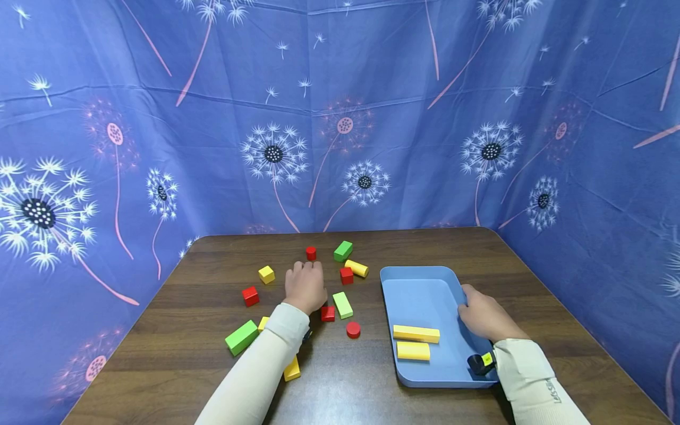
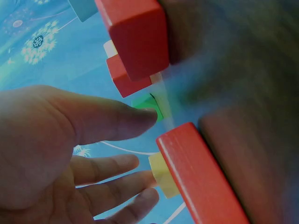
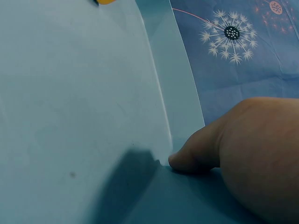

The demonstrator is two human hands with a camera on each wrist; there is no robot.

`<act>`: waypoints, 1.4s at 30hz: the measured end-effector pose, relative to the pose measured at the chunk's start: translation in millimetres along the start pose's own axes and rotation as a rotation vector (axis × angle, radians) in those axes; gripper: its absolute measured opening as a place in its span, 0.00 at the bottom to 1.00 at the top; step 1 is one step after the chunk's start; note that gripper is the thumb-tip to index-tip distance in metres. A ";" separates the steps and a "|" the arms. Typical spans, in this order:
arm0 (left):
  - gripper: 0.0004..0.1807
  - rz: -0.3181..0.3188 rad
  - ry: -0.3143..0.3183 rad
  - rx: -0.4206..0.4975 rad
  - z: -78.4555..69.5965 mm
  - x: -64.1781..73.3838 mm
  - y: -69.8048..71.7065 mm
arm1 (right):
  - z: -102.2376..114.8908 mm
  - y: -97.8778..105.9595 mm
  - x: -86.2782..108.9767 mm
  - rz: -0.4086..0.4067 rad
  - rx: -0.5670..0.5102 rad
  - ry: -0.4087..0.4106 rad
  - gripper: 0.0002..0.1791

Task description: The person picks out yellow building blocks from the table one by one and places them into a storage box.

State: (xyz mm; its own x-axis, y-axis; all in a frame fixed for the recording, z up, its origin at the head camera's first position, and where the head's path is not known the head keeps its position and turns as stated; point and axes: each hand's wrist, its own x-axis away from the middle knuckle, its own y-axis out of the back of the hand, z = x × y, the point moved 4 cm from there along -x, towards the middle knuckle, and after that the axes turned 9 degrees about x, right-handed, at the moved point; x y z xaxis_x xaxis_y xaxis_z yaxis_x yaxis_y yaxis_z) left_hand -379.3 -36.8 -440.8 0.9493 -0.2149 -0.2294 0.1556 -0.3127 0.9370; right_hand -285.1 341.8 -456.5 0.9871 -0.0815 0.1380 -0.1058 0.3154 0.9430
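Observation:
My left hand reaches over the scattered blocks on the table, back of the hand up. In the left wrist view its thumb and fingers are spread with nothing between them. Near it are a red cylinder, a red block and a light green block. A yellow block shows by its fingertips in the wrist view, partly behind a red block. My right hand grips the right rim of a blue tray, thumb inside. The fingers under the rim are hidden.
In the tray lie a long yellow block and a yellow cylinder. Around the left arm are a green block, a red cube and a yellow cube. A patterned blue cloth hangs behind the wooden table.

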 end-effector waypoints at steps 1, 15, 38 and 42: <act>0.21 -0.012 -0.014 -0.008 -1.4 0.3 1.8 | -0.4 -0.1 -0.2 0.000 -0.001 -0.001 0.32; 0.15 -0.071 -0.063 0.010 -4.8 -0.6 2.2 | -4.2 -2.6 -2.6 -0.002 0.001 -0.012 0.32; 0.09 -0.079 -0.068 -0.030 -8.6 4.7 3.6 | -4.5 -3.5 -3.6 0.005 -0.002 -0.020 0.33; 0.09 -0.059 -0.036 -0.007 -7.7 4.6 3.0 | -4.9 -4.3 -4.3 0.011 -0.002 -0.019 0.34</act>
State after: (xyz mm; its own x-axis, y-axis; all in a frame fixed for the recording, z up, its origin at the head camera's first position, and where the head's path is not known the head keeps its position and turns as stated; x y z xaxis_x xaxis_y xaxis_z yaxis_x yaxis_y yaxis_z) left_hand -372.4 -31.6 -437.1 0.9280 -0.2295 -0.2935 0.2131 -0.3190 0.9235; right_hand -288.2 345.4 -462.7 0.9834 -0.0957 0.1541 -0.1165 0.3180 0.9409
